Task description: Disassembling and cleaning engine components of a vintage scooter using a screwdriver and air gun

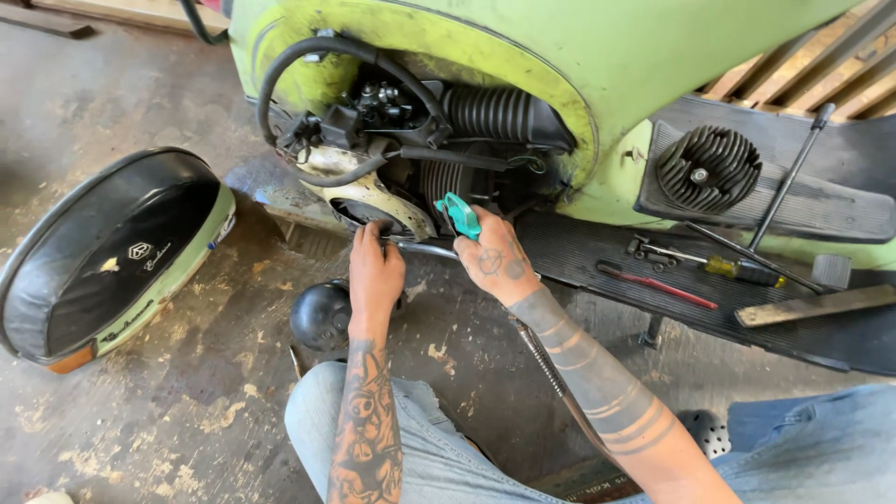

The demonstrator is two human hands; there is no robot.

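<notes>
Two hands work at the open engine bay of a pale green scooter [653, 47] lying on a concrete floor [140, 411]. The left hand [375, 271] is curled down onto a metal bar [425, 247] just below the engine [448, 140], fingers wrapped over it. The right hand [497, 261] is closed around a pair of teal-handled pliers [459, 215], whose nose points up into the engine beside the ribbed cylinder. As a judgement, this is a step of gripping or loosening some small part low on the engine while the other hand steadies the bar; the next move would call for a firm squeeze and a careful pull or twist in a tight space.

To the right of the engine, on the black footboard [579, 252], lie a red-handled tool [658, 285], a yellow-handled screwdriver [742, 271] and a finned cylinder head [707, 168]. Left of the engine, a black seat [103, 243] rests on the floor.

The pliers' tips and whatever they bite are hidden behind the hand and engine parts. The round black thing below the left hand is hard to identify.
</notes>
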